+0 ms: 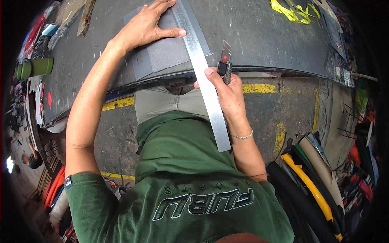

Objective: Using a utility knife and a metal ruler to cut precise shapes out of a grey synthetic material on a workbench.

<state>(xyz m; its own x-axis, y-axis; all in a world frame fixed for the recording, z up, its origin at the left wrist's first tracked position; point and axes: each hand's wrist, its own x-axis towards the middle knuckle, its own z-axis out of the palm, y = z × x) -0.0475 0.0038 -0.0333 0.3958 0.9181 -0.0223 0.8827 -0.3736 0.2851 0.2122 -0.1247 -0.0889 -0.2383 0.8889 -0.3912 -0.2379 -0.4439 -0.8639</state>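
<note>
A long steel ruler (206, 87) lies across grey sheet material (164, 54) on the dark worktable, its near end sticking out over the table edge towards my body. My left hand (146, 24) rests on the sheet and the ruler's far part, fingers spread and thumb tip on the ruler. Beside the table edge, my right hand (231, 97) is closed round a snap-off utility knife (224, 67), blade out and pointing away from me. The right thumb also touches the ruler's edge, and some fingers are hidden beneath the ruler.
On the dark worktable (259, 44) a yellow tape measure (296, 14) lies at the far right. A green cylindrical container (36, 68) stands out at the left. Rolls of material, one of them a yellow roll (310, 186), lean at the lower right. Yellow lines mark the floor.
</note>
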